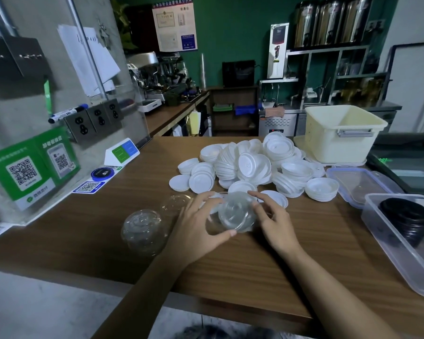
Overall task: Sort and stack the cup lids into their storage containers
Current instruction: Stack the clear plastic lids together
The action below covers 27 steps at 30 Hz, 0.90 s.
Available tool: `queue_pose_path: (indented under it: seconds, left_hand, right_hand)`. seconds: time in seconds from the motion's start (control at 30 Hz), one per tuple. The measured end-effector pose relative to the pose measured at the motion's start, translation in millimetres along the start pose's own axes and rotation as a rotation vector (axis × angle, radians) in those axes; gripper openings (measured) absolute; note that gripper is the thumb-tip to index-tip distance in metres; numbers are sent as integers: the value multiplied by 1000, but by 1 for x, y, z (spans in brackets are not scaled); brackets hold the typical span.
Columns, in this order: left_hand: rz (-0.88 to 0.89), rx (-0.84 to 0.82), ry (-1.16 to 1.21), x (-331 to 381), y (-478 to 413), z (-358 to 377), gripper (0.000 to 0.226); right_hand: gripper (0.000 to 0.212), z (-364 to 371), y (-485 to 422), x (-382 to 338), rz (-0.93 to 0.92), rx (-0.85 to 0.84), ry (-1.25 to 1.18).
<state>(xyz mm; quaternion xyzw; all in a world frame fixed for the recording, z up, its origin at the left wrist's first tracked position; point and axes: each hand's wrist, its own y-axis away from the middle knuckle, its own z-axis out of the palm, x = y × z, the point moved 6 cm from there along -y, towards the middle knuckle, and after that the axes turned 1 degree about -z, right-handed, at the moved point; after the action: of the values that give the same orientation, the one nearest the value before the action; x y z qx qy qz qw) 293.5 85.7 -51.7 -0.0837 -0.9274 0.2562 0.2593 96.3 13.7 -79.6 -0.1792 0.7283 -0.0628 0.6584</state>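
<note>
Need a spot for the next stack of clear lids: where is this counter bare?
Bare wood runs along the near edge of the counter, from the right hand across to the container of black lids, and between the clear dome lids and the QR sticker. Crowded: the white lid pile at the back.

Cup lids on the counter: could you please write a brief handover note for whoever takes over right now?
Left hand and right hand both grip a stack of clear lids over the counter.
Dome lids lie loose to their left.
Done: black lids stacked in the near box.
Left: white lids piled loose; far box and tub look empty.
</note>
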Motion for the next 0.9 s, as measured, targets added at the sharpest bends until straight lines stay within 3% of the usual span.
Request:
queue_pose_path:
  seconds: [0.27,0.43,0.57,0.73,0.9]
  left_hand:
    - [16,-74,14,6,-12,17,73]
    - [-211,33,-121,-46,-22,-15,57]
    - [-404,-76,-288,-88,-25,-28,62]
    - [-529,-188,-404,-111,-27,-25,74]
    - [-497,-49,-413,-97,-28,-31,70]
  right_hand:
    - [33,-1,-3,8,3,-6,0]
    - [26,-4,-6,13,6,26,52]
    - [30,-3,-5,12,2,25,36]
    - [30,-4,-4,9,-4,36,28]
    - [31,-4,-4,11,-12,33,28]
